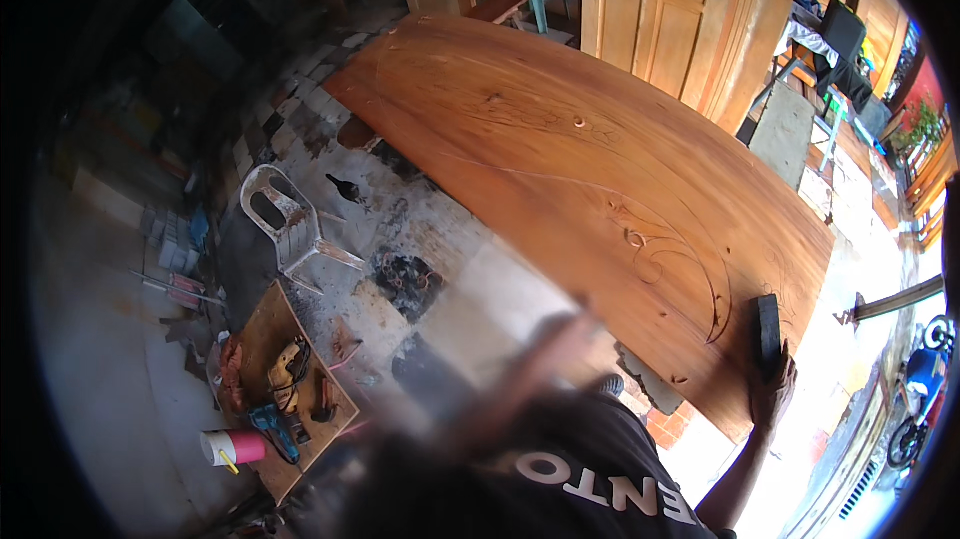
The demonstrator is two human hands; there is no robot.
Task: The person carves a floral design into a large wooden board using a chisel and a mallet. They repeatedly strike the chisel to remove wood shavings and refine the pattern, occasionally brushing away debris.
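Observation:
A large reddish-brown wooden panel [520, 129] lies flat before me, with scroll and leaf lines carved or drawn on its surface. At its near right corner, my right hand [773, 394] is closed on the end of a black rectangular block [767, 334], which rests on the wood. My left hand [580, 327] is by the panel's near edge, smeared by motion. Its fingers cannot be made out, nor whether it touches the wood. Pale curled bits [635, 238] show on the carved area.
A worn white plastic chair [285, 224] stands left on the stained tiled floor. Nearer is a wooden tray [325, 419] with power tools [288, 374], beside a pink-and-white tub [235, 447]. A panelled wooden door [655, 29] stands behind the panel. A blue motorcycle [920, 384] is far right.

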